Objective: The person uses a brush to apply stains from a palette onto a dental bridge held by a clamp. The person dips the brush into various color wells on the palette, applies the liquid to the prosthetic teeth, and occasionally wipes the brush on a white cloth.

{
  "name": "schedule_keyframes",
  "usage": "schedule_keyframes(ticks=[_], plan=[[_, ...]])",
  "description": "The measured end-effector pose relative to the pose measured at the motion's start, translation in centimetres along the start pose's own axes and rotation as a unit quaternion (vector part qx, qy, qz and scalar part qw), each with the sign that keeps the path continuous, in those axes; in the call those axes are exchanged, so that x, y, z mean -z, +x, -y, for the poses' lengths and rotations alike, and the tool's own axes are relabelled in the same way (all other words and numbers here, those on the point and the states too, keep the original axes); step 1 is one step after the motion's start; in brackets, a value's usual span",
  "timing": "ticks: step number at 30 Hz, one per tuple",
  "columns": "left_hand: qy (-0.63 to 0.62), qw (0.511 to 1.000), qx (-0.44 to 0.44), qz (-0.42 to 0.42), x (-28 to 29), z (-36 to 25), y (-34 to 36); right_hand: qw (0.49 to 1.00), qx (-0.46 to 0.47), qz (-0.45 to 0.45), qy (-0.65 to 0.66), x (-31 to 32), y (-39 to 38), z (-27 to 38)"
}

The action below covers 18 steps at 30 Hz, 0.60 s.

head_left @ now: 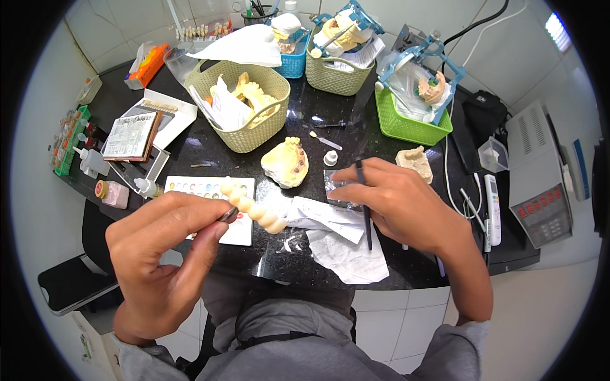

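My left hand (162, 238) pinches a small dark holder, and a curved dental bridge (255, 211) of cream-coloured teeth sticks out from it over the desk. My right hand (397, 200) has a thin dark brush-like stick (366, 222) between its fingers. Its fingertips are over a small clear, shiny piece (330, 185); whether they touch it I cannot tell. A yellowish dental cast (284, 166) with several dark round spots lies beyond the bridge. The white palette (246, 185) with coloured wells is partly hidden behind my left hand.
Crumpled white paper (352, 260) lies at the near edge, beside folded papers (330, 219). A small white bottle (330, 158) and another cast (415, 165) stand farther back. Baskets, green (416, 127) and beige (244, 136), line the rear. A grey device (534, 171) is at right.
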<state>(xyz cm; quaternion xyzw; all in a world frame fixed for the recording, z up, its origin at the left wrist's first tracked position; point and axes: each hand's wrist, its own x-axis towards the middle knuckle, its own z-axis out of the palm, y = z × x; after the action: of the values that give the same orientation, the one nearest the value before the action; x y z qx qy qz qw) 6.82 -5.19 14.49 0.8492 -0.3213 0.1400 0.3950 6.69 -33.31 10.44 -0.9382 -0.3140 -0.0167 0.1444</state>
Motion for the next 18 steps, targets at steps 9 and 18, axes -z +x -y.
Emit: schedule_keyframes(ticks=[9, 18], plan=[[-0.048, 0.996, 0.075, -0.018, 1.0, 1.1, -3.2, 0.988, 0.036, 0.09, -0.121, -0.2, 1.8, -0.7], [-0.205, 0.957, 0.203, -0.017, 2.9, 2.2, -7.9, 0.993, -0.048, -0.096, -0.049, 5.0, 2.8, 1.3]])
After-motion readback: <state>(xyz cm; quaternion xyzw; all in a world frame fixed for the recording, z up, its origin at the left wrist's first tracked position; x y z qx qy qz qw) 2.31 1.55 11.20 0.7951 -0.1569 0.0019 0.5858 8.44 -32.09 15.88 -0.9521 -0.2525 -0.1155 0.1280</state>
